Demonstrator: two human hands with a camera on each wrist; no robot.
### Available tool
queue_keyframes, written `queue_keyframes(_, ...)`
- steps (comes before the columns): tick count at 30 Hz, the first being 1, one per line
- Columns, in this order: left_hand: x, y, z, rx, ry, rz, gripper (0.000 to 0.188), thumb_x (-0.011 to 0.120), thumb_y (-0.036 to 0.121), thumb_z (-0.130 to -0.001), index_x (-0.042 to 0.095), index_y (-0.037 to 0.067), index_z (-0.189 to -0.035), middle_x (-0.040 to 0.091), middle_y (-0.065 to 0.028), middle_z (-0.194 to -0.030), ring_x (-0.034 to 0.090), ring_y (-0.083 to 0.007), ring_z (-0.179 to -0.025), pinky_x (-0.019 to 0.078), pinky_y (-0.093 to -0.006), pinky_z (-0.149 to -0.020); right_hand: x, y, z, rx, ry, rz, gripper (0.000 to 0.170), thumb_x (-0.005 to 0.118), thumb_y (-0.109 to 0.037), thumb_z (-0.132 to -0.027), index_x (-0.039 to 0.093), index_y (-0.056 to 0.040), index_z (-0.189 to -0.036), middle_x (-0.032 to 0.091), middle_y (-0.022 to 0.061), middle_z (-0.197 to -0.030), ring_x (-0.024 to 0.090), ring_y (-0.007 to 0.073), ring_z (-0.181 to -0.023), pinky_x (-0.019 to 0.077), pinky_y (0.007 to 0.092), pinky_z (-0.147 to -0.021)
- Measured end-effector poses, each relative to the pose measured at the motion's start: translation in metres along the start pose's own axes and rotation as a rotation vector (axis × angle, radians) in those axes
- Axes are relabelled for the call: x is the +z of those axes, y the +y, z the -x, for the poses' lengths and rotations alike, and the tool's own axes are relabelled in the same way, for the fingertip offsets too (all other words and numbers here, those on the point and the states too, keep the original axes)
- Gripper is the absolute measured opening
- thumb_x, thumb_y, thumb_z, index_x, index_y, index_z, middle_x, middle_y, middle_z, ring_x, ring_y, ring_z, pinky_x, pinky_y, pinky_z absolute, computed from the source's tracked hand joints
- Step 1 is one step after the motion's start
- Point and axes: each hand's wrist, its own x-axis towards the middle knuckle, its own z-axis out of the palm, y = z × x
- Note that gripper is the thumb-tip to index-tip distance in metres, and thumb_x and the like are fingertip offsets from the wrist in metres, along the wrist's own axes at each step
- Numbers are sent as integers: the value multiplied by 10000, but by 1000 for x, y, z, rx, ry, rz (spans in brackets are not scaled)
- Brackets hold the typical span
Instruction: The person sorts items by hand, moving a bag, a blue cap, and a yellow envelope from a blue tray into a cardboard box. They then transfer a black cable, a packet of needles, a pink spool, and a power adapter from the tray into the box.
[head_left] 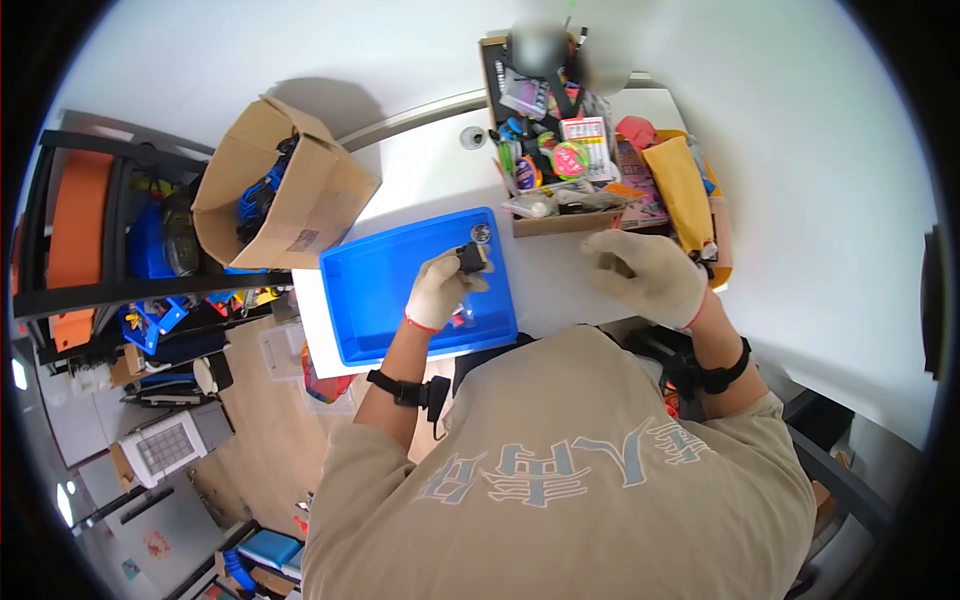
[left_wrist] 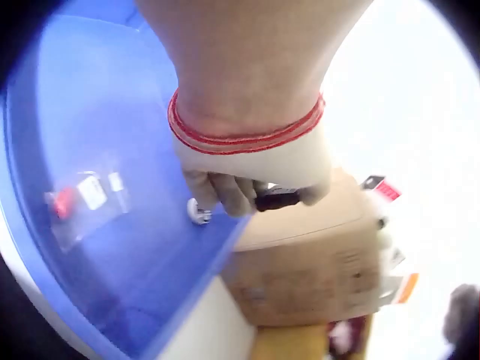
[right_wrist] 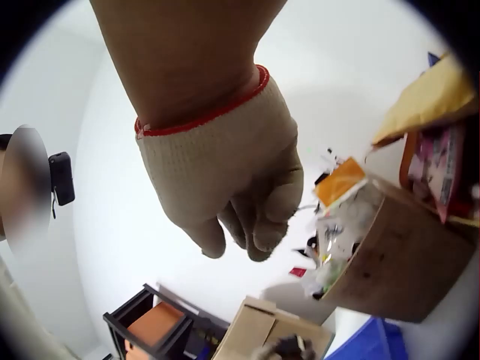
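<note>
Over the right part of a blue tray (head_left: 345,300), the gloved left hand (head_left: 440,285) pinches a small black object (head_left: 471,258); the left wrist view shows the same black piece (left_wrist: 277,198) between thumb and fingers. Inside the tray lie a clear bag with a red item (left_wrist: 64,202) and a round silvery-white thing (left_wrist: 199,212). The gloved right hand (head_left: 650,278) is raised right of the tray, in front of the cardboard box of mixed goods (head_left: 560,224). In the right wrist view this hand (right_wrist: 225,180) holds nothing, its fingers loosely bent.
A large open carton (head_left: 330,205) with dark and blue cables stands left behind the tray. Right of the goods box are a yellow envelope (head_left: 680,190) and a second filled container (head_left: 722,265). A black shelf rack (head_left: 150,300) stands at far left.
</note>
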Motion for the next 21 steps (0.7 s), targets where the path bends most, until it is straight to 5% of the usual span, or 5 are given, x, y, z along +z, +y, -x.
queue_keyframes(1, 21, 25, 16, 35, -200, 306, 522, 567, 319, -965, 631, -112, -1252, 709, -173, -1029, 675, -254, -880, 549, -385, -804, 13, -11, -9, -32, 1, -98, 376, 744, -148, -900, 654, -53, -1253, 723, 122, -959, 707, 251, -802, 558, 326, -728)
queue_keyframes(4, 54, 72, 51, 130, -259, 126, 525, 562, 305, -1017, 597, -155, -1268, 704, -199, -1049, 678, -249, -853, 541, -348, -771, 59, -33, -41, -197, 37, -97, 528, 791, -194, -862, 606, -68, -1339, 692, 142, -1126, 689, 274, -891, 561, 342, -780)
queue_keyframes(6, 53, 82, 63, 193, -214, 68, 560, 612, 361, -1013, 604, -144, -1254, 703, -208, -1077, 681, -240, -875, 545, -352, -781, 75, -58, -57, -221, 43, -43, 500, 773, -319, -869, 627, -83, -1286, 688, 125, -1060, 690, 291, -942, 557, 411, -858)
queue_keyframes(13, 14, 120, 105, 383, -32, -287, 548, 665, 443, -1018, 704, -87, -1152, 736, -139, -975, 716, -205, -827, 573, -315, -757, 115, -103, -82, -205, -3, -120, 443, 778, -279, -860, 638, -105, -1243, 661, 99, -1008, 679, 277, -858, 561, 381, -745)
queue_keyframes(21, -45, 149, 129, 389, -59, -434, 255, 730, 200, -983, 743, -32, -1086, 749, -86, -985, 691, -164, -881, 564, -315, -773, 168, -151, -108, -214, 43, -288, 426, 715, -164, -924, 634, -77, -1332, 684, 139, -1031, 686, 282, -859, 560, 364, -737)
